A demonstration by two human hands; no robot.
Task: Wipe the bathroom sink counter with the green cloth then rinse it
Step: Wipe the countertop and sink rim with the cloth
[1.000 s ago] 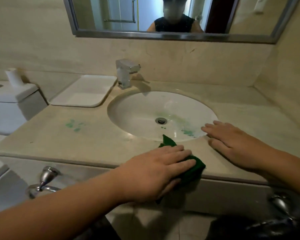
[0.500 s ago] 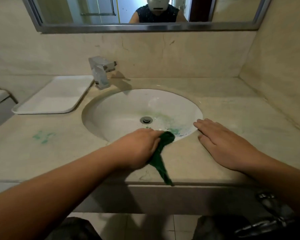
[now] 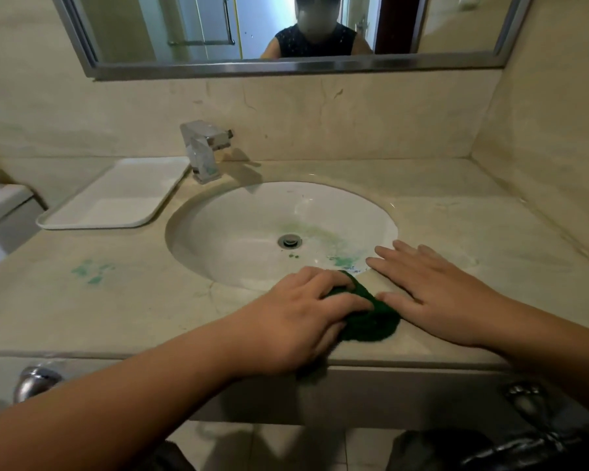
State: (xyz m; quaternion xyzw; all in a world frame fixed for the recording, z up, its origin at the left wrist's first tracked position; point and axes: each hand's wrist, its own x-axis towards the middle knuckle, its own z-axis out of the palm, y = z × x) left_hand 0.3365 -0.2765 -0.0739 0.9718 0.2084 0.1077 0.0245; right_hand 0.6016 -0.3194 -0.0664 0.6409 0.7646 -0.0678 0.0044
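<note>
A pale marbled surface fills the view from wall to wall, with a wide steel-framed mirror above it. A round white sink basin is sunk into the middle of the surface. A white tray sits at the back left, just beside the chrome faucet.

The left hand lies palm down on the front strip of the surface, just in front of the basin rim. Its fingers are laid nearly straight over the green cloth and press it down rather than clench it. The cloth is bunched under those fingers. Its free part bulges out to the right of the fingertips, and a dark bit shows below the front edge under the palm.

The right hand rests flat and released on the surface to the right, holding nothing. Its fingers are spread and the tips reach the basin rim. Its thumb lies right against the cloth's right side.

Green smears mark the surface at the left, well apart from the cloth. Fainter green stains streak the basin near the drain.
</note>
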